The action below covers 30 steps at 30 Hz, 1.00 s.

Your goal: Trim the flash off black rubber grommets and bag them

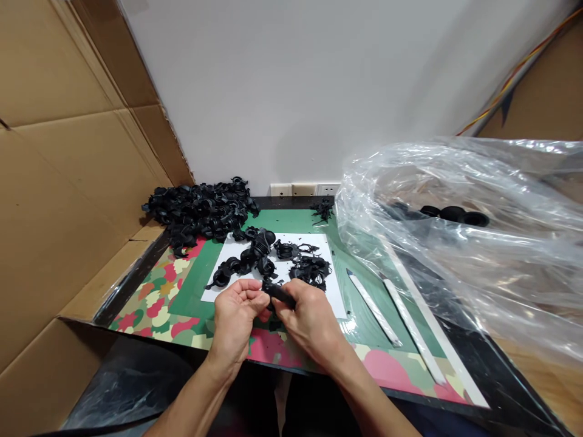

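My left hand (237, 312) and my right hand (310, 318) meet over the near edge of a white sheet (334, 291). Both are closed on one small black rubber part (279, 295), the right hand's fingers wrapped round its dark shaft, the left pinching its end. Just beyond the hands, several black ribbed rubber pieces (259, 255) and thin trimmed scraps (312, 268) lie on the white sheet. A big heap of the same black parts (200, 209) sits at the back left of the table.
A green cutting mat (364, 303) lies on a camouflage-patterned table cover (155, 303). Two white knife-like tools (373, 308) rest to the right. A large clear plastic bag (464, 230) with black round parts fills the right side. Cardboard walls (68, 182) stand at left.
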Each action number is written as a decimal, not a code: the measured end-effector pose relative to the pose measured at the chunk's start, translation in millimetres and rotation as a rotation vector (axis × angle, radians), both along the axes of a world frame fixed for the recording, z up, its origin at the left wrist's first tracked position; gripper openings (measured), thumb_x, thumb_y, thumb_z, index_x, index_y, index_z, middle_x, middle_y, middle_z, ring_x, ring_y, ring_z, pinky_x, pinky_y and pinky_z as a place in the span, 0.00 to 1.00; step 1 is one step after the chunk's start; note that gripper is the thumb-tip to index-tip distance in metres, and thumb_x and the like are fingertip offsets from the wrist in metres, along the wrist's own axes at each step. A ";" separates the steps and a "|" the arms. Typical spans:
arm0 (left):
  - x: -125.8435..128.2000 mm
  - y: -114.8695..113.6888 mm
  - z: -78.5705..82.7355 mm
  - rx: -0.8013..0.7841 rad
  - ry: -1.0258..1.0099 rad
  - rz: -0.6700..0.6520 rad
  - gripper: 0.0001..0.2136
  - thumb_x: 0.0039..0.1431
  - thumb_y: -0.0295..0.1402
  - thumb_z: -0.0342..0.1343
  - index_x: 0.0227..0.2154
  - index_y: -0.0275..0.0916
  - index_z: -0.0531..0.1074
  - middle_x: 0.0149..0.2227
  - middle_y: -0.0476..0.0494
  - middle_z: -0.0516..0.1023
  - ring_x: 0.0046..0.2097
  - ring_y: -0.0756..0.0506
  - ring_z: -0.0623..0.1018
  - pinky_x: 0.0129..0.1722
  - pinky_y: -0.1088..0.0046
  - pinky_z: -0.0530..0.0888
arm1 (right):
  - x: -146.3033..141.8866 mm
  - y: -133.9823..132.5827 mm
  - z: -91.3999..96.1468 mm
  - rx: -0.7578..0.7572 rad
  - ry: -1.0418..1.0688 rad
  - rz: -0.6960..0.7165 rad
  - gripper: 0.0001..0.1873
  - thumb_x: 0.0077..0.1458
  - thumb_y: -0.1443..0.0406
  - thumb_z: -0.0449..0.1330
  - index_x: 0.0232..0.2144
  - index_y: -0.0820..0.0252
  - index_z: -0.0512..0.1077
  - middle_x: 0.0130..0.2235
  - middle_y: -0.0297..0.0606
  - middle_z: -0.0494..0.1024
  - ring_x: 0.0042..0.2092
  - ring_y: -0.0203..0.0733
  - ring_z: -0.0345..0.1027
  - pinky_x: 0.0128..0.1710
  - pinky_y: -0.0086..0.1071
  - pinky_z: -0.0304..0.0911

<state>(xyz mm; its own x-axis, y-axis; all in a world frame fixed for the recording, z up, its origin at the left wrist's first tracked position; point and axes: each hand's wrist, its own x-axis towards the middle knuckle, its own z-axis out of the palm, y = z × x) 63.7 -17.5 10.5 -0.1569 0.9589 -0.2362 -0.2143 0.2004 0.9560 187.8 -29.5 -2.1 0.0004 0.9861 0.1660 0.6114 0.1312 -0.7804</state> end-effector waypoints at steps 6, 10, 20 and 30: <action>1.1 1.5 -5.4 0.033 0.046 0.015 0.13 0.27 0.19 0.58 0.23 0.34 0.72 0.16 0.52 0.75 0.18 0.53 0.71 0.18 0.81 0.67 | -4.6 0.9 -3.6 0.103 -0.192 0.022 0.06 0.41 0.73 0.56 0.23 0.58 0.70 0.27 0.34 0.72 0.27 0.38 0.66 0.26 0.29 0.54; -0.7 2.9 -7.2 0.054 0.034 -0.015 0.12 0.29 0.22 0.62 0.24 0.34 0.72 0.17 0.52 0.75 0.18 0.53 0.71 0.18 0.81 0.67 | -11.5 2.6 -17.0 0.198 0.002 -0.077 0.04 0.41 0.71 0.55 0.20 0.58 0.67 0.23 0.32 0.69 0.24 0.36 0.63 0.25 0.28 0.54; -5.8 -0.8 -2.8 -0.014 0.031 0.004 0.16 0.29 0.30 0.68 0.24 0.32 0.71 0.16 0.50 0.73 0.15 0.53 0.70 0.16 0.79 0.68 | -0.2 -3.1 -12.9 -0.049 0.755 -0.212 0.05 0.39 0.64 0.57 0.19 0.60 0.68 0.19 0.29 0.65 0.22 0.33 0.56 0.22 0.28 0.55; -8.3 -1.0 0.1 -0.021 -0.013 -0.038 0.17 0.29 0.32 0.70 0.24 0.32 0.71 0.15 0.51 0.73 0.15 0.53 0.70 0.16 0.79 0.69 | 13.5 -6.3 -22.6 -0.046 0.881 -0.229 0.14 0.47 0.57 0.60 0.19 0.61 0.69 0.17 0.28 0.61 0.20 0.31 0.52 0.19 0.27 0.51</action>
